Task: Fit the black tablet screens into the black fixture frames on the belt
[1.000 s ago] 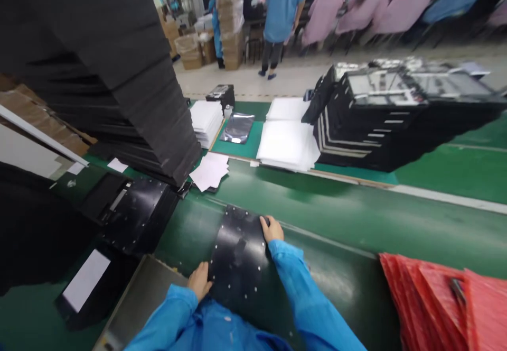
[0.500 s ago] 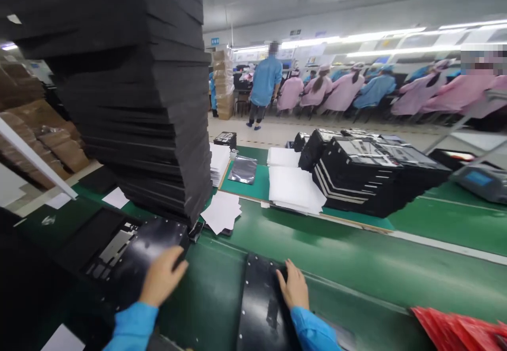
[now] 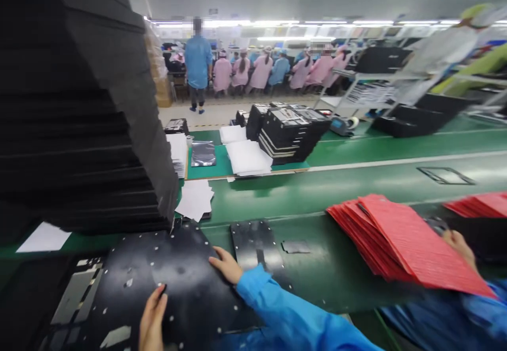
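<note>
Head view, 7 o'clock: left hand curled on black sheet, frame-cut, grip unclear; right hand lying flat, unclenched.

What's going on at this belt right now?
A person is handling a large black perforated sheet on a green conveyor belt: the left hand grips its near edge and the right hand lies flat on it. A smaller black sheet lies just beyond. To the right, a co-worker's hand is beside a fanned stack of red sheets. A tall stack of black sheets stands at the left.
</note>
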Demonstrator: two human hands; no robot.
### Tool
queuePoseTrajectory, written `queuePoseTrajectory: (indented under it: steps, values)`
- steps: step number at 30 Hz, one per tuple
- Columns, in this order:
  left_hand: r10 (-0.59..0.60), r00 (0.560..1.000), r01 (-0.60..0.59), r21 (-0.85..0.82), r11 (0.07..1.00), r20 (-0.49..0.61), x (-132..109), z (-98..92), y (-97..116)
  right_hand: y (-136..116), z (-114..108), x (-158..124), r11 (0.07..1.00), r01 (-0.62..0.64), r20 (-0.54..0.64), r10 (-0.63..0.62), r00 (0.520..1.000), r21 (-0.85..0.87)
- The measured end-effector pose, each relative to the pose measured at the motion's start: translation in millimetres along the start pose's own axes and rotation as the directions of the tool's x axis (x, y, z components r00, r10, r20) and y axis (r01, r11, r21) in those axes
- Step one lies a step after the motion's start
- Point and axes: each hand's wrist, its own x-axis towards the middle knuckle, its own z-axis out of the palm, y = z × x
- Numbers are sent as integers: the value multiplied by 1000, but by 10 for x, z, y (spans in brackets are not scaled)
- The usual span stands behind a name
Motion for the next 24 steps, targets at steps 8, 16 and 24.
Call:
queuePoseTrajectory:
  steps: [8, 16, 24]
  values:
    - [-181, 944, 187, 6, 982, 277, -191, 1996, -100, 704, -1561, -731, 984, -169, -453, 179, 874, 63]
    - [297, 850, -496, 471, 730, 435, -305, 2557, -370, 734, -2582, -880, 999, -35, -321, 34, 946, 3]
    - [430, 770, -588, 785, 194, 471, -837, 3242, -964, 1018, -3262, -835, 621, -63, -70, 13, 997, -781]
